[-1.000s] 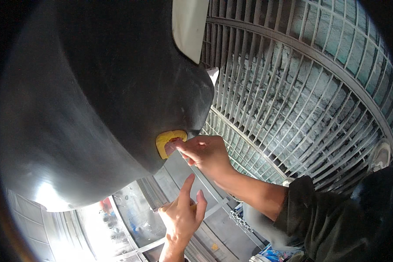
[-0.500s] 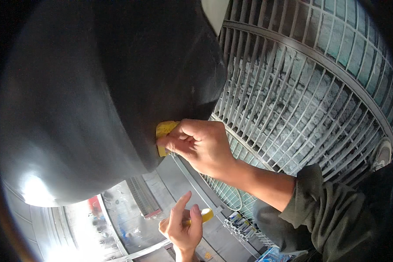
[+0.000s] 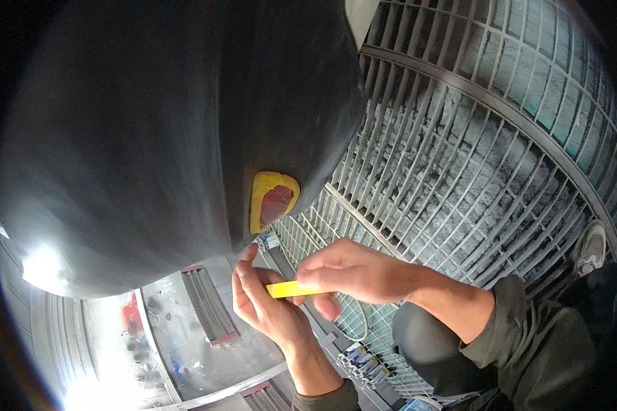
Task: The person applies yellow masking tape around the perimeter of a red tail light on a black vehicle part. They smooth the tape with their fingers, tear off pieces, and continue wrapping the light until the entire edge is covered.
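Observation:
My left hand (image 3: 271, 308) and my right hand (image 3: 356, 272) are close together below the panel. A short flat strip of yellow masking tape (image 3: 284, 289) runs between them, its left end at my left fingers and its right end pinched in my right hand. The tape roll itself is hidden among my fingers. Just above my hands, a small reddish lens (image 3: 277, 204) sits in the lower edge of a large dark curved panel (image 3: 151, 151). Yellow tape (image 3: 256, 205) borders the lens, widest along its left side.
Metal floor grating (image 3: 473, 178) covers the right side, with grey dusty material beneath its bars. My shoe (image 3: 591, 246) stands on it at the far right. Several small tubes or packets (image 3: 365, 364) lie below my hands. Bright light glares at the lower left, near a wall with a louvred vent (image 3: 208, 307).
My right hand has come away from the taped lens, down to my left hand. My left hand has moved up and left to meet it. The tape strip now shows between them.

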`<state>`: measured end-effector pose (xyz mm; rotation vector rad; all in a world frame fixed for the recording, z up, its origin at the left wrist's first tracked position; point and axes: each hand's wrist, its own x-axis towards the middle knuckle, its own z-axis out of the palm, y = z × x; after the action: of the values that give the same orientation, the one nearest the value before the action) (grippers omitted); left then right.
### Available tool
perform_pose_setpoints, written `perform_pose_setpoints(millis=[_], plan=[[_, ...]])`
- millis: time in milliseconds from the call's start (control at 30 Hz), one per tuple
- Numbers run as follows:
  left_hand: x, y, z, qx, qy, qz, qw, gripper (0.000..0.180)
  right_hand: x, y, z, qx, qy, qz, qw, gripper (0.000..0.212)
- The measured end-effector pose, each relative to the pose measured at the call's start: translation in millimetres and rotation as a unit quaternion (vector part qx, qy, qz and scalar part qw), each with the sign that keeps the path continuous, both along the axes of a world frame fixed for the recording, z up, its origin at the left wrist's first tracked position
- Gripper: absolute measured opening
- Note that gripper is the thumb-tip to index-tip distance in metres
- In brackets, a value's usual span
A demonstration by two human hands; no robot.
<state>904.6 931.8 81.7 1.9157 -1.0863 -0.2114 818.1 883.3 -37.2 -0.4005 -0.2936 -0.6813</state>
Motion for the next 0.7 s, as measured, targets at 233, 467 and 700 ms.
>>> perform_pose_setpoints(millis=[233,467,700], plan=[[-4,0,3,0.029,-0.051,-0.065,0.996,0.032,-18,3,-1,-0.009,0.155,-0.215,0.964,0.026],[-13,-6,4,0.063,-0.001,-0.118,0.991,0.019,-26,-2,-5,-0.098,0.222,-0.328,0.913,0.024],[-19,-7,3,0.078,-0.286,-0.058,0.953,0.01,-12,1,-5,-0.126,0.321,-0.369,0.863,0.02]])
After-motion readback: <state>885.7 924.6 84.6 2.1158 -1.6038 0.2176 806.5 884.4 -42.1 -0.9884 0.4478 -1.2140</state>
